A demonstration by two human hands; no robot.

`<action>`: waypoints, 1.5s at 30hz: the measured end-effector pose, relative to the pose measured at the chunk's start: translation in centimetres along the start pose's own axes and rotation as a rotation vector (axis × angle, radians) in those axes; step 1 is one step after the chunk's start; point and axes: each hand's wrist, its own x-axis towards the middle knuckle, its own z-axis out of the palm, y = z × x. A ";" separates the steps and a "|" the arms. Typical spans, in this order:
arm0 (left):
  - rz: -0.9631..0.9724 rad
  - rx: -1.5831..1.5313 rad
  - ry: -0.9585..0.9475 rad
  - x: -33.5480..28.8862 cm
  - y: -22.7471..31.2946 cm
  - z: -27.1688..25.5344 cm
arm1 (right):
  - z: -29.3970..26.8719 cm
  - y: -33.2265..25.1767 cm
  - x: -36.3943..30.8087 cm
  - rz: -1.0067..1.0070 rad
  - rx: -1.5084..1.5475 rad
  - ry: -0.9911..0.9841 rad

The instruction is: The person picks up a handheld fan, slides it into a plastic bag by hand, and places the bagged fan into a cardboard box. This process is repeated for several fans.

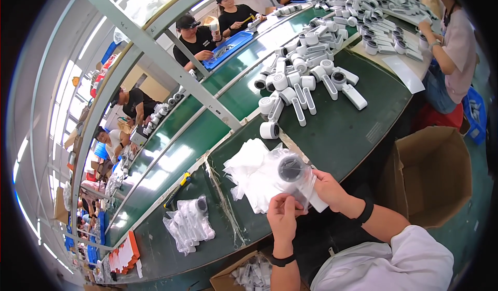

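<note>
White shirt (386, 265) below the right hand (332, 190), which grasps a bagged gadget (291, 168); left hand (284, 217) pinches the clear bag (306, 180) between them. Gadget probably light, stiff, slippery; best held by its handle (318, 203).

In front of you is a dark green table (342, 135), its top crossed by a worn strip of tape (220, 197). A pile of white handheld devices (311, 58) covers its far part. Nearer you lies a heap of thin whitish plastic bags (248, 176); to your left are some bagged devices (189, 226), a yellow-and-black tool (178, 189) and an orange tray (134, 245).
</note>
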 end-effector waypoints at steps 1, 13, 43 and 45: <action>0.007 -0.010 0.089 0.3 -0.6 0.2 | 0.2 0.2 -0.2 -0.001 0.000 -0.001; -0.206 -0.463 -0.048 -1.1 -1.2 0.5 | 2.7 3.3 0.3 -0.463 -0.286 0.247; 0.255 0.798 1.526 -12.3 6.4 -39.1 | 1.2 4.8 -0.2 -0.337 -0.674 -0.207; 0.197 1.022 1.508 -11.2 5.0 -40.4 | 1.1 4.9 -0.2 -0.375 -0.710 -0.202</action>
